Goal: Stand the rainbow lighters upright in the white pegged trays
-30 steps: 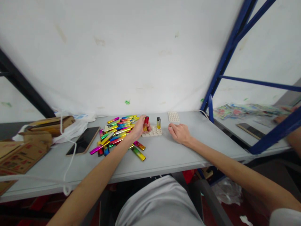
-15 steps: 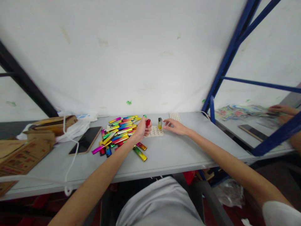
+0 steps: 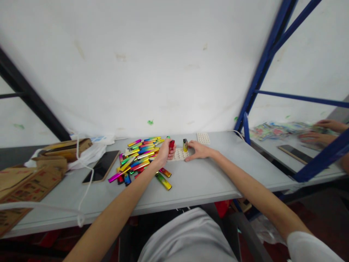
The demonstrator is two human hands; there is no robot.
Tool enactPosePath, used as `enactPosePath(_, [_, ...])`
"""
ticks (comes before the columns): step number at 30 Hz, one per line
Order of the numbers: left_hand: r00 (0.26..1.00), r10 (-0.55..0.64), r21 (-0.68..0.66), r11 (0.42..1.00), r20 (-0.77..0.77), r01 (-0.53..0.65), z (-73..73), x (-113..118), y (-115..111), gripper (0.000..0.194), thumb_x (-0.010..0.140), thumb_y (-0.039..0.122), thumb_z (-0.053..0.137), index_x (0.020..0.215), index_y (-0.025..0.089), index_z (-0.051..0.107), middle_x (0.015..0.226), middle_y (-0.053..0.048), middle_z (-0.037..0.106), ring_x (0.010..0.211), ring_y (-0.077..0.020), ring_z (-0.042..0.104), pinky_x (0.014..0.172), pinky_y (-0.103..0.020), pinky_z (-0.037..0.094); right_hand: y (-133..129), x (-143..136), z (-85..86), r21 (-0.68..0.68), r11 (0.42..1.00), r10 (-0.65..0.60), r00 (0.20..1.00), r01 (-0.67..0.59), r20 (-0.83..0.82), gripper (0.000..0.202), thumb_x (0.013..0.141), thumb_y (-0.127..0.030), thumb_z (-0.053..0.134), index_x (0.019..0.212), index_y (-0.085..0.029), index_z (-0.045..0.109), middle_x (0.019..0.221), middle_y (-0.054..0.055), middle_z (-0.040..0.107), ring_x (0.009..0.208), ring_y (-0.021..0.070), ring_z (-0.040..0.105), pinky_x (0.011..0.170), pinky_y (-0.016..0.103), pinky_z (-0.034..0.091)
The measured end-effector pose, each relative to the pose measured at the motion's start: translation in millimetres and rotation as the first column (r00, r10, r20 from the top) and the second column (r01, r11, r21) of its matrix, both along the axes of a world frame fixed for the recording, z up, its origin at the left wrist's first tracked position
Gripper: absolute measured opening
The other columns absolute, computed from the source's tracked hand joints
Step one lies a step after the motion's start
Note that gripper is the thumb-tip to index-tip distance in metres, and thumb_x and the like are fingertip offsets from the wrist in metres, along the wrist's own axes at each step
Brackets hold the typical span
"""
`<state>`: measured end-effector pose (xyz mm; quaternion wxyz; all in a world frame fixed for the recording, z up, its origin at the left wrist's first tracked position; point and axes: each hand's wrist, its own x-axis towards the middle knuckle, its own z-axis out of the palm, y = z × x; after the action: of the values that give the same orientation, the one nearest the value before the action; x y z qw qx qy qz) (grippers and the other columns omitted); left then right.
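Note:
Closed around lighters, my left hand (image 3: 164,152) is over the left end of a pale tray with rows of holes (image 3: 179,154). A red lighter top (image 3: 171,144) and a bit of green show above its fist; the rest is hidden by the fingers. One yellow lighter with a dark top (image 3: 185,145) stands upright at the tray's right end. My right hand (image 3: 198,150) is at that end, thumb and fingers apart, fingertips close beside the upright lighter and thumb at the tray's front corner. Left of the tray lies a heap of shiny coloured lighters (image 3: 140,155).
A second holed tray (image 3: 203,138) lies near the wall. At left are a phone (image 3: 102,166), a cardboard box (image 3: 32,183) and a white cable (image 3: 86,193). A blue metal frame (image 3: 256,87) rises at right; beyond it another person's hands (image 3: 324,134) are over colourful sheets.
My right hand has moved left to the tray's end, its thumb lowered to the front corner. My left hand keeps its hold. The view has shifted slightly.

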<state>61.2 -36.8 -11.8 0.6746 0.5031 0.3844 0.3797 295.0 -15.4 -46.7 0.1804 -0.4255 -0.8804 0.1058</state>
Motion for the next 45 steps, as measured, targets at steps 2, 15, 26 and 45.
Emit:
enactPosePath(2, [0.999, 0.017, 0.007, 1.0, -0.037, -0.017, 0.0, 0.3, -0.2, 0.036, 0.092, 0.039, 0.033, 0.06, 0.023, 0.037, 0.049, 0.008, 0.021, 0.036, -0.0074, 0.014, 0.037, -0.02, 0.011, -3.1, 1.7, -4.5, 0.026, 1.0, 0.008, 1.0, -0.007, -0.009, 0.07, 0.074, -0.059, 0.088, 0.121, -0.011, 0.067, 0.12, 0.016, 0.067, 0.109, 0.0306, 0.062, 0.098, 0.042, 0.05])
enactPosePath(15, [0.998, 0.051, 0.036, 0.998, 0.04, -0.053, -4.5, 1.3, 1.7, 0.038, 0.093, 0.052, 0.044, 0.069, 0.022, 0.043, 0.051, 0.01, 0.026, 0.035, -0.0065, 0.019, 0.037, -0.019, 0.012, 1.9, 8.9, -7.8, 0.025, 1.0, -0.007, 1.0, 0.008, -0.024, 0.076, 0.069, -0.06, 0.091, 0.122, -0.011, 0.067, 0.124, 0.018, 0.066, 0.115, 0.0341, 0.062, 0.104, 0.045, 0.049])
enactPosePath(26, [0.973, 0.214, 0.559, 0.819, -0.091, -0.128, -20.1, 4.8, 12.3, 0.033, 0.08, 0.05, 0.074, 0.08, 0.018, 0.064, 0.077, -0.002, 0.066, 0.076, -0.0178, 0.065, 0.066, -0.028, 0.055, 0.7, 9.0, -12.6, 0.067, 0.998, -0.01, 0.999, 0.013, -0.045, 0.076, 0.071, -0.063, 0.088, 0.124, -0.013, 0.069, 0.119, 0.017, 0.066, 0.109, 0.0334, 0.062, 0.099, 0.046, 0.05])
enactPosePath(45, [0.81, 0.32, 0.819, 0.484, -0.492, 0.307, -19.6, 11.9, 19.1, 0.024, 0.098, 0.032, 0.063, 0.11, 0.017, 0.076, 0.103, -0.009, 0.081, 0.094, -0.0251, 0.074, 0.089, -0.036, 0.056, 1.6, 9.1, -12.5, 0.053, 0.999, 0.008, 0.999, -0.005, -0.05, 0.07, 0.071, -0.063, 0.089, 0.119, -0.015, 0.07, 0.106, 0.011, 0.063, 0.1, 0.0298, 0.059, 0.092, 0.042, 0.05])
